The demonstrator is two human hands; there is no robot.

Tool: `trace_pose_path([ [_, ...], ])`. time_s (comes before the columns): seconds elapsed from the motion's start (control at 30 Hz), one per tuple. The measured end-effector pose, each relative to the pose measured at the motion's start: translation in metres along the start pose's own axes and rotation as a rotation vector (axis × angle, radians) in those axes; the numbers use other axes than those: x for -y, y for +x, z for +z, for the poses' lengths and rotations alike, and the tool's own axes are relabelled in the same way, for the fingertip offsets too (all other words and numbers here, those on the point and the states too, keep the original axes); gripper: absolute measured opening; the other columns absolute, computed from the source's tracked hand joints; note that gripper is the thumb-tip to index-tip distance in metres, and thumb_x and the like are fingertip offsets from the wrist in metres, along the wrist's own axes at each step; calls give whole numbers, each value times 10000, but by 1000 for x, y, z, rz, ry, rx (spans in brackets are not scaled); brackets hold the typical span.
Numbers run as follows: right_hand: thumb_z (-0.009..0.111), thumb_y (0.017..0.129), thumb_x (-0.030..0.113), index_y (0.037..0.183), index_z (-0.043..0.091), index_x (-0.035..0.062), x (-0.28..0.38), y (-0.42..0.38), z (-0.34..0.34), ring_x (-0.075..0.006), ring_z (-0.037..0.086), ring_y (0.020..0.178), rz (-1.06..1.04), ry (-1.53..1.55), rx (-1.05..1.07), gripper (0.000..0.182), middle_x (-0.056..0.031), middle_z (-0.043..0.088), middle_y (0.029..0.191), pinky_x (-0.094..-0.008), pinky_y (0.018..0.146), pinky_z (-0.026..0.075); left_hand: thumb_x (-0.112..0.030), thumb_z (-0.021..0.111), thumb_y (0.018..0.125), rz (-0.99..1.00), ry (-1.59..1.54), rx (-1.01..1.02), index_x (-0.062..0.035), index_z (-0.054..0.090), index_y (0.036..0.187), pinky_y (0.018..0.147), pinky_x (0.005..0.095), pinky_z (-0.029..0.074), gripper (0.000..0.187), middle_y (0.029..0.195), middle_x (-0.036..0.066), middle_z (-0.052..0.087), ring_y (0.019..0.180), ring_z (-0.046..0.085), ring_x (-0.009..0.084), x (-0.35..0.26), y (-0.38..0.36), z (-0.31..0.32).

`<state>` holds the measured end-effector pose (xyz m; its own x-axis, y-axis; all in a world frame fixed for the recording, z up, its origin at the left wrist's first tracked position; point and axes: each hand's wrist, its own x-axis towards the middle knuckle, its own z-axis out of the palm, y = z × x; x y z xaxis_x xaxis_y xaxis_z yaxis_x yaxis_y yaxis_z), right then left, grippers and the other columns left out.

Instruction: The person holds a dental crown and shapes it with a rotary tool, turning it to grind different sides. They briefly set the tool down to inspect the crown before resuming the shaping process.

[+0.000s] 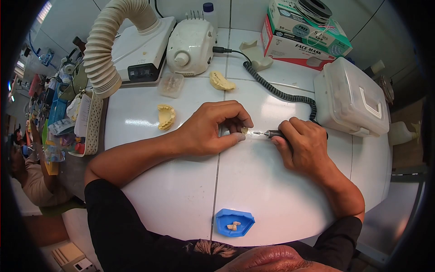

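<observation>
My left hand is closed around a small yellowish piece that shows at its fingertips. In my right hand is a dark rotary handpiece, its thin metal bit pointing left, close to the piece. Whether bit and piece touch is too small to tell. A coiled black cord runs from behind my right hand to a white control box. Yellow dental casts lie beyond my left hand, one at the left and one farther back. Near my body, a blue tray holds several small pale pieces.
A ribbed hose hangs at the back left over a white machine. Face mask boxes and a white case stand at the right. A basket borders the left edge; another person is beyond it.
</observation>
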<state>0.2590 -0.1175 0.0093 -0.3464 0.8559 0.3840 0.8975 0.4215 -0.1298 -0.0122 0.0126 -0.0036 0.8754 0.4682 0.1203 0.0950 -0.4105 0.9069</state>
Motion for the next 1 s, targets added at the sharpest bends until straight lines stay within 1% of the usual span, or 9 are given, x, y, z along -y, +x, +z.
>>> trace_pose_path([
  [0.2,812,988,294,889,673,77,-1,0,1,-253,595,573,-2,2,-9,275,-51,548,728,-404,551,462,5,793,925,-11,-28,-10,-19,709,1205,957,336,596,292,1142,91,730,1072,732,184,0,0,1],
  [0.5,810,992,305,890,676,76,-1,0,2,-254,596,572,0,6,-13,285,-52,551,728,-404,549,463,4,789,918,10,22,-15,-19,740,1228,911,326,594,314,1142,93,738,1030,731,177,-5,1,-1],
  [0.8,811,994,308,888,675,77,0,0,0,-252,588,563,4,4,-5,288,-52,543,723,-403,543,458,8,785,918,-9,-46,-28,-19,736,1244,917,318,588,330,1138,93,740,1034,726,170,0,0,1],
  [1.0,809,996,311,890,676,77,-1,0,0,-252,588,562,2,4,-5,289,-53,546,724,-401,542,458,-10,789,919,45,40,-28,-37,771,1185,818,301,546,267,1146,76,744,984,702,161,-3,0,-1],
])
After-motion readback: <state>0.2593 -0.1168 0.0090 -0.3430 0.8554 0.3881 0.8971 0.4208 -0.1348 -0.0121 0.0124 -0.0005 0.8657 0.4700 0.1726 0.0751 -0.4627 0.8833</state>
